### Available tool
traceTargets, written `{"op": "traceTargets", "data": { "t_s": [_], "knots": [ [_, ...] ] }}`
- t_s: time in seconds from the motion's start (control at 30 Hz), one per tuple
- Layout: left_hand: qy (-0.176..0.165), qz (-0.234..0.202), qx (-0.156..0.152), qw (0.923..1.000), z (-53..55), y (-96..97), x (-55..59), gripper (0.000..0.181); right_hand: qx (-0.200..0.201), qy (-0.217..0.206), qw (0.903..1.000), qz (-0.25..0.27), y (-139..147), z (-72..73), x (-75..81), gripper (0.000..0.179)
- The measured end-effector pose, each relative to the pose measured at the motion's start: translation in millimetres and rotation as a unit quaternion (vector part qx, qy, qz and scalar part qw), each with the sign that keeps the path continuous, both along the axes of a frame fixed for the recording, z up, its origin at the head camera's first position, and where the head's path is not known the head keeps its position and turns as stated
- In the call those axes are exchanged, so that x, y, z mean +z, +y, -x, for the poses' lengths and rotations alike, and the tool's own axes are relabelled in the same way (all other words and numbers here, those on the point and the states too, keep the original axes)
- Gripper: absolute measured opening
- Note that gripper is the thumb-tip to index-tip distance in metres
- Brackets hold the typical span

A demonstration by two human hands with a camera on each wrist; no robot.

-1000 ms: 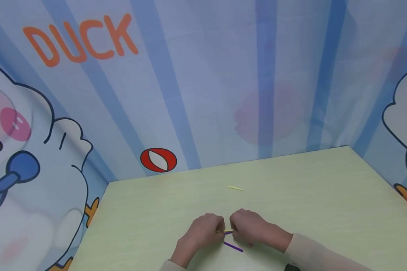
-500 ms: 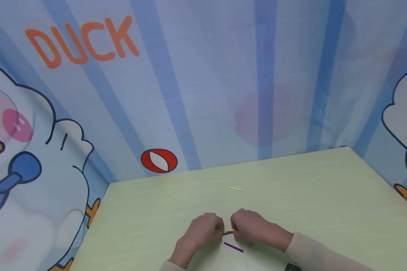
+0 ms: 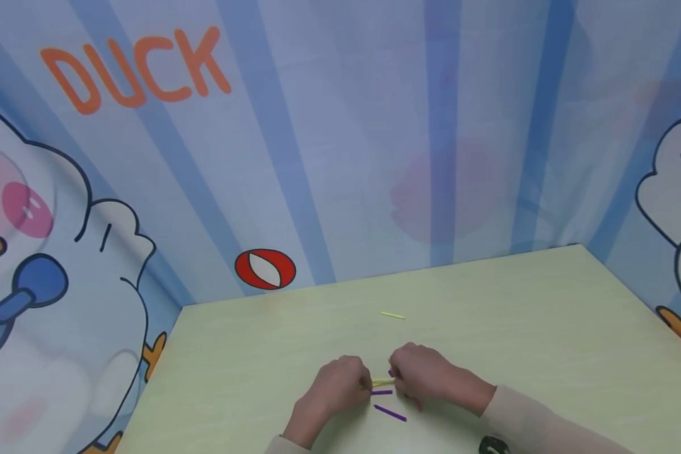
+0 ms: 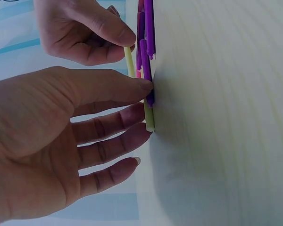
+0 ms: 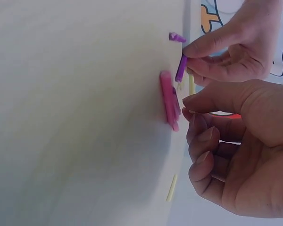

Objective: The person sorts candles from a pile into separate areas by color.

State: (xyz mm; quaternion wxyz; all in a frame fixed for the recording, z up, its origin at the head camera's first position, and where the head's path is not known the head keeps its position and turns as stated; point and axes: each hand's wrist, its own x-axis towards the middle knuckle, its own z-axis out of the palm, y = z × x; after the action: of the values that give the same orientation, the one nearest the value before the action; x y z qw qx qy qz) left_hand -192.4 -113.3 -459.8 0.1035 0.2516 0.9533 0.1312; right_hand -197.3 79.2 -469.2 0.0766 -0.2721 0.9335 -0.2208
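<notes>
Near the front of the table both hands are close together over thin coloured sticks. My left hand pinches a purple stick between thumb and fingers, with a yellow stick lying under it. My right hand pinches the end of a yellow stick with thumb and forefinger. Yellow sticks span the gap between the hands. Just below lies another purple stick. Beneath the right hand are a pink stick and a dark purple one, partly hidden in the head view.
A lone yellow stick lies farther back on the pale table. Behind and at the sides hangs a blue striped backdrop with printed ducks. A dark watch-like object shows by the right sleeve.
My right hand has lifted slightly away from me. The purple stick's right end now shows free of it, and the yellow sticks between the hands are more exposed. The left hand has barely moved.
</notes>
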Motion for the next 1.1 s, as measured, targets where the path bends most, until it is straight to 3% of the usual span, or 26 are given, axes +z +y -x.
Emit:
{"op": "traceTargets", "data": {
  "t_s": [0.17,0.4,0.9,1.1],
  "knots": [
    [0.01,-0.003,-0.006,0.9999,-1.0,-0.8,0.1,0.005,-0.019,-0.004,0.9998,0.005,3.5,3.8,3.3,0.029],
    [0.008,-0.005,-0.005,0.9999,-1.0,-0.2,-1.8,0.005,-0.046,-0.03,0.9981,0.027,10.0,11.5,9.2,0.015],
    [0.008,0.002,-0.004,1.0,-0.9,0.4,-2.6,0.005,-0.084,0.024,0.9952,0.044,20.6,34.9,19.6,0.007],
    [0.005,-0.004,0.001,1.0,-0.1,0.5,-4.2,0.005,-0.097,0.021,0.994,0.046,28.8,48.0,16.0,0.006]
  ]
}}
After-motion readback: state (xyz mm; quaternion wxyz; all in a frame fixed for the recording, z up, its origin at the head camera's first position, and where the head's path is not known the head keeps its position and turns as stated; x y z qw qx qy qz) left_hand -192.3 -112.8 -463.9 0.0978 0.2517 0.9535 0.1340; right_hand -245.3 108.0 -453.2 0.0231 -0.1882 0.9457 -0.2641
